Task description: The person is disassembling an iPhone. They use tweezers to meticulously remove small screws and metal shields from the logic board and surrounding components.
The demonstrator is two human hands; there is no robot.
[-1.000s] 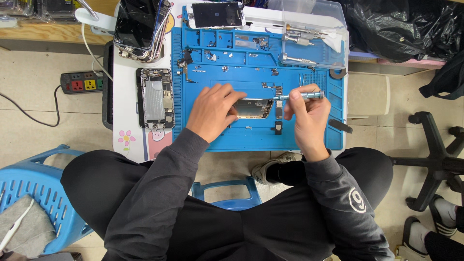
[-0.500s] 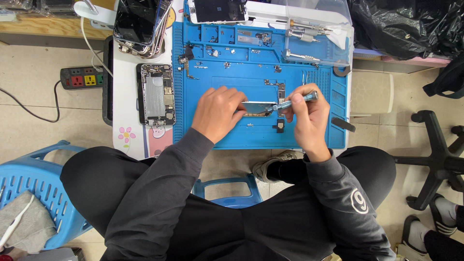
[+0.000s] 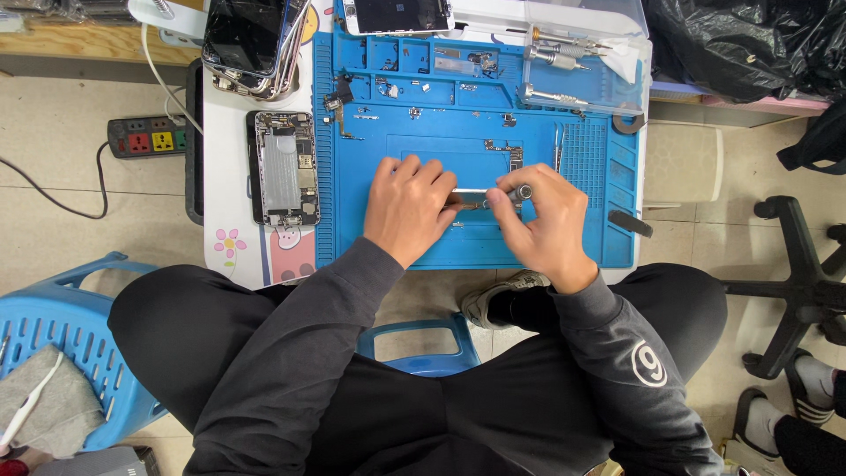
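The left hand (image 3: 412, 210) lies knuckles-up on the blue silicone repair mat (image 3: 599, 141), its fingers curled down onto a small flat metal phone part (image 3: 469, 196) at the mat's middle; the grip is closed on that part, most of which the fingers hide. The right hand (image 3: 546, 220) meets it from three o'clock, its grip closed around a slim silver precision screwdriver (image 3: 515, 193) that lies nearly level, tip pointing to nine o'clock at the part. Loose screws and small black brackets are scattered over the mat at twelve o'clock of the hands, near but not touching them. At eleven o'clock an opened grey phone chassis (image 3: 284, 167) lies on the white bench (image 3: 225, 176) just beside the mat's edge, with a stack of dark phone screens (image 3: 251, 40) above it. At one o'clock, spare silver screwdrivers (image 3: 555, 57) rest in a clear plastic tray (image 3: 630, 53). A pink cartoon sticker (image 3: 295, 251) sits on the bench below the chassis. On the floor at ten o'clock is a grey power strip with coloured sockets (image 3: 145, 138); a black plastic bag (image 3: 740, 44) bulks at two o'clock.
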